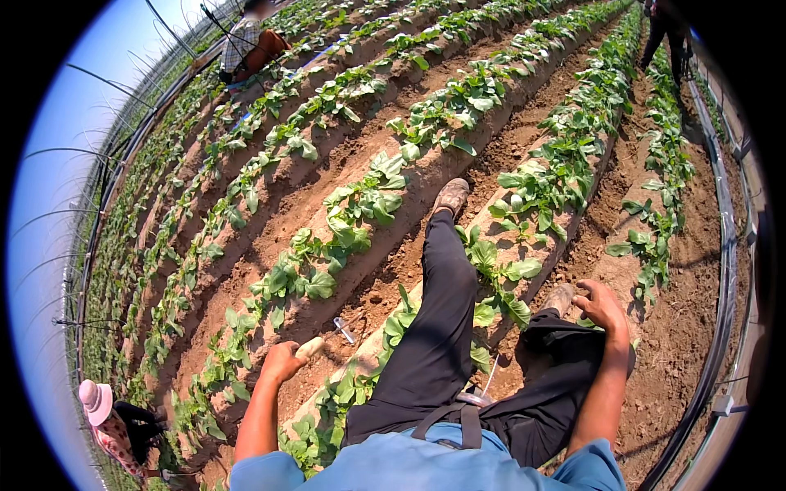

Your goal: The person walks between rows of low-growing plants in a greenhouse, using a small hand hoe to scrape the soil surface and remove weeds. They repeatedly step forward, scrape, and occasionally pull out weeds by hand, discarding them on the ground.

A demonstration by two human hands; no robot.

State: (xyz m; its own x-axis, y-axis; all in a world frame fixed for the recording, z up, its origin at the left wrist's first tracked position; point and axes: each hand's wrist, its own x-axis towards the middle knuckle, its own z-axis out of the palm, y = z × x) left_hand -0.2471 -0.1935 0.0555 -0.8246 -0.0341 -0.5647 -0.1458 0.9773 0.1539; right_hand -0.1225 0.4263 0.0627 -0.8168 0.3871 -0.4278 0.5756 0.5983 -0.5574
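Observation:
My left hand [284, 362] is closed around the pale handle of a small hand tool [309, 347]. Its thin metal shaft runs towards a short metal head [344, 330] above the soil of the furrow. My right hand [603, 304] hangs beside my bent right knee, close to my shoe [559, 299], with its fingers apart and nothing seen in them. Leafy green plants [485, 264] grow along the ridge between my legs. Part of a round clear object [474, 399] with a thin white strip shows at my waist; what it is I cannot tell.
Raised soil ridges with leafy crops [362, 202] run on both sides, with furrows between. A person in a checked shirt [244, 46] squats at upper left, another in a pink hat [96, 399] at lower left, and a third [666, 37] stands at upper right. Black pipe [724, 245] lines the right edge.

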